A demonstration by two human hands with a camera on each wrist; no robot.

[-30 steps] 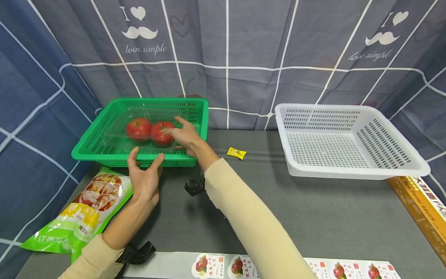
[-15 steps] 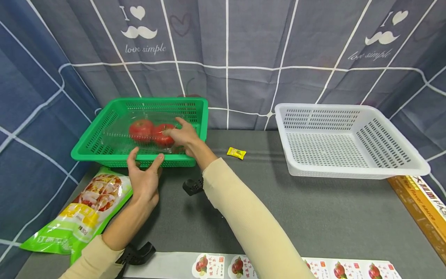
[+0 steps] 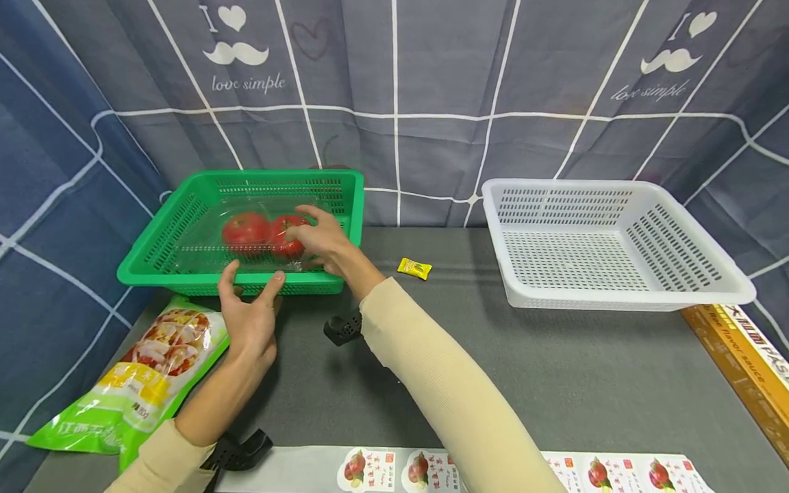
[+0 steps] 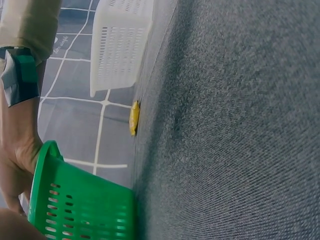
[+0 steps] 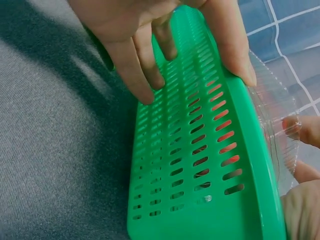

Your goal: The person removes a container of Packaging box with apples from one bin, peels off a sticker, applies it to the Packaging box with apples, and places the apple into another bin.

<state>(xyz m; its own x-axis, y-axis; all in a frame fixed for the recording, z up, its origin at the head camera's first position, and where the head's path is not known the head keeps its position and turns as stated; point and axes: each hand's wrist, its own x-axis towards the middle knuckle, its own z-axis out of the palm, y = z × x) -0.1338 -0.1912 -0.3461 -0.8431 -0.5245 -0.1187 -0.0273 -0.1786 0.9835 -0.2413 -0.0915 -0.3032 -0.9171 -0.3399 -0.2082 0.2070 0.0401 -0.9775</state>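
In the head view, two red apples (image 3: 246, 233) sit under a clear plastic clamshell box (image 3: 203, 239) inside a green basket (image 3: 138, 263). My right hand (image 3: 323, 243) reaches over the basket's right end and grips the box's right end, thumb over the lid. My left hand (image 3: 246, 325) is at the basket's front, its index finger and thumb spread at the rim. The right wrist view shows the left hand's fingers (image 5: 142, 75) fairly straight against the outer perforated wall, with one digit over the rim. Most of the right hand is out of that view.
A white basket (image 3: 514, 274) stands at the right, with a brown box (image 3: 733, 370) beside it. A yellow candy packet (image 3: 414, 268) lies between the baskets. A green food bag (image 3: 148, 370) is near my left forearm; a strip of apple labels (image 3: 370, 471) lies in front.
The clear box, with its apples, shifted slightly right and down, then back left, under my right hand. My left hand stays at the basket front. The head view has moved a little.
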